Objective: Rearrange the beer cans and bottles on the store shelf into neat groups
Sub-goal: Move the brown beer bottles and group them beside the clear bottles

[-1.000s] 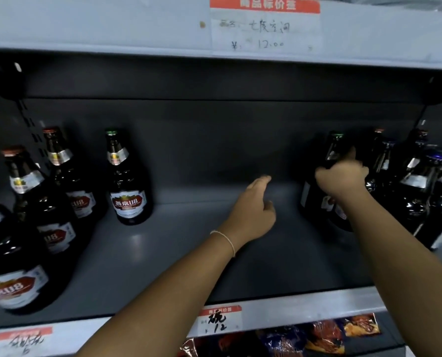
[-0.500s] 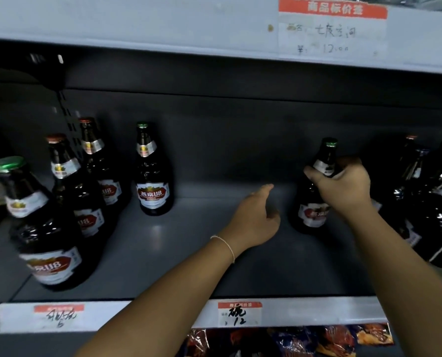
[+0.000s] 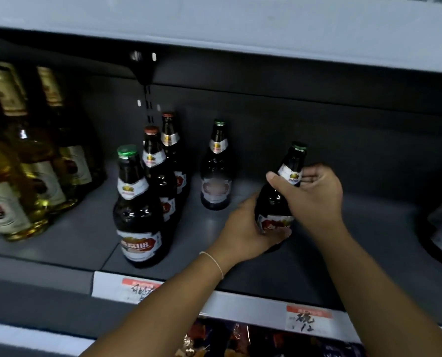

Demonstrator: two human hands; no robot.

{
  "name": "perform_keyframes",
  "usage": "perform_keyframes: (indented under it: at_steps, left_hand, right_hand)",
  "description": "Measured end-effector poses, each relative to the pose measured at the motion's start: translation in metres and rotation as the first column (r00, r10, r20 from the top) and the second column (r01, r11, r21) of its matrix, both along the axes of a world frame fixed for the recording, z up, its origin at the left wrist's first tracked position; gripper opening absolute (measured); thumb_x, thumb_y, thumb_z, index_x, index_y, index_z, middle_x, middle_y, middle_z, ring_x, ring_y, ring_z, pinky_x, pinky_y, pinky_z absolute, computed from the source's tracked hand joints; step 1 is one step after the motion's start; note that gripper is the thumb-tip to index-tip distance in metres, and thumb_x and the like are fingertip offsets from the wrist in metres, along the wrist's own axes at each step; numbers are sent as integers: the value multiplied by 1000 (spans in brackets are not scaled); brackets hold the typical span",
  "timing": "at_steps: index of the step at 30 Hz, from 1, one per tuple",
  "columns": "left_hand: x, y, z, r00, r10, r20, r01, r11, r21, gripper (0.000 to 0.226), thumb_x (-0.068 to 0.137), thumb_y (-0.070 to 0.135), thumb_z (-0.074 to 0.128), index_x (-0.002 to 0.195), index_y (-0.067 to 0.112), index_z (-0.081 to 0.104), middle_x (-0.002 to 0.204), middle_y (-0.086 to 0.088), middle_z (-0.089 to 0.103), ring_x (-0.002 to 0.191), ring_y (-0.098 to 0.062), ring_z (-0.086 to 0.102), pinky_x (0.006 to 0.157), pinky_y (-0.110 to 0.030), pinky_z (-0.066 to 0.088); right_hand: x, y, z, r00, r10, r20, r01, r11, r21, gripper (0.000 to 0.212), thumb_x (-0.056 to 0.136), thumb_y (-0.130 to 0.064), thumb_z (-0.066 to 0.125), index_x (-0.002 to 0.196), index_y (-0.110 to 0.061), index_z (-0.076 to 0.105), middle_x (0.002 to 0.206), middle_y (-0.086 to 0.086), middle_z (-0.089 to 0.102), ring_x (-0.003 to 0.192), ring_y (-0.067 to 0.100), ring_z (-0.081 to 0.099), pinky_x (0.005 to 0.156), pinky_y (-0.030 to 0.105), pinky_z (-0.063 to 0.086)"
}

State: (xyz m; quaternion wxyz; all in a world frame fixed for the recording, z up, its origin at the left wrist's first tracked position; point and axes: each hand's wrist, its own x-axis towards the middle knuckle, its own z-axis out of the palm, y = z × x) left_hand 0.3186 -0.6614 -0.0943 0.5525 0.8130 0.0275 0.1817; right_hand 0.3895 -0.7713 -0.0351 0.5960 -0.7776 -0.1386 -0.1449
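So both hands are on one dark beer bottle (image 3: 279,194) with a green cap, roughly mid-shelf. The right hand (image 3: 315,194) has its thumb and fingers curled round the neck, right over the white neck label, and the left hand (image 3: 248,228) cups the lower body with the fingers wrapped under the red-and-white main label. The hands sit close together, one above the other on the same bottle. It leans a bit, top tipped to the right, and I can't tell whether its base is touching the grey shelf (image 3: 214,253) or just off it, the left hand hides that part.

Just left of it, apart from the hands, stands a lone green-capped bottle (image 3: 216,171) near the back. Further left there's a tight row of three dark bottles (image 3: 158,181) running front to back: green cap at the front, two reddish caps behind, all upright. At the far left is a cluster of clear bottles with golden liquid (image 3: 29,176), pretty blurry. Another dark bottle (image 3: 441,228) peeks in at the right edge, well apart from the held one.

Handwritten price tags (image 3: 308,320) sit along the shelf's front edge, and the left wrist has a thin bracelet (image 3: 213,261)
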Motion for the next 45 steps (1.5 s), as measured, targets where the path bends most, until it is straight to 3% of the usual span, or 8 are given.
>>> perform_keyframes:
  at_steps: [7, 10, 13, 19, 28, 31, 34, 45]
  left_hand:
    - [-31, 50, -10, 986, 167, 24, -167, 986, 9, 68, 63, 31, 88, 121, 31, 54, 112, 17, 66, 99, 5, 63, 87, -20, 53]
    - [-40, 67, -11, 975, 224, -12, -223, 974, 36, 72, 63, 38, 86, 124, 27, 49, 115, 14, 62, 102, 0, 61, 87, -21, 52]
    - [-47, 78, -9, 968, 242, -64, -243, 970, -3, 70, 69, 31, 85, 124, 24, 42, 113, 14, 59, 100, -1, 58, 79, -9, 44]
    - [-49, 86, -14, 976, 213, -53, -218, 969, -113, 60, 76, 15, 80, 116, 22, 37, 101, 18, 56, 84, 17, 52, 68, 4, 39]
    - [-55, 83, -30, 982, 188, 16, -187, 980, -75, 67, 85, 15, 67, 140, 26, 30, 127, 13, 54, 115, 9, 50, 99, -6, 37]
    - [-54, 86, -35, 979, 203, 19, -201, 978, -59, 63, 85, 15, 68, 138, 26, 34, 126, 9, 57, 117, 3, 52, 103, -14, 40]
    - [-51, 86, -39, 971, 235, 48, -233, 972, -28, 59, 85, 16, 68, 134, 26, 37, 123, 8, 59, 117, 0, 54, 104, -28, 44]
    - [-52, 89, -41, 983, 180, 37, -179, 983, -29, 68, 84, 7, 65, 141, 26, 33, 127, 8, 57, 119, 2, 52, 106, -22, 41]
  right_hand:
    - [-35, 63, -1, 998, 51, 37, -51, 999, -11, 49, 59, -45, 92, 84, -21, 57, 83, -4, 69, 74, 9, 68, 64, 27, 57]
    - [-47, 83, -1, 996, 73, 48, -73, 997, -10, 47, 61, -41, 92, 82, -23, 55, 77, -10, 66, 66, -5, 64, 59, 16, 53]
    - [-55, 98, 0, 994, 86, 59, -85, 996, -24, 46, 62, -41, 92, 84, -22, 55, 76, -12, 64, 63, -12, 60, 54, 7, 47]
    - [-61, 114, 1, 992, 94, 78, -91, 994, -53, 47, 62, -46, 90, 86, -25, 56, 83, -13, 65, 74, -3, 63, 63, 12, 50]
    - [-52, 89, -24, 954, 298, -20, -297, 954, 42, 31, 86, -45, 68, 107, -21, 68, 103, -6, 72, 96, 2, 67, 88, 28, 55]
    - [-54, 79, -48, 887, 436, -156, -423, 899, 111, 42, 87, -41, 59, 122, -18, 63, 113, -3, 71, 106, 6, 66, 88, 22, 52]
    - [-55, 74, -61, 815, 547, -191, -522, 836, 167, 34, 94, -25, 55, 126, -16, 60, 115, -4, 72, 109, 6, 65, 84, 15, 50]
    - [-54, 80, -84, 872, 486, -66, -464, 862, 205, 35, 94, -3, 57, 129, -8, 57, 119, -1, 70, 110, 8, 66, 88, 18, 51]
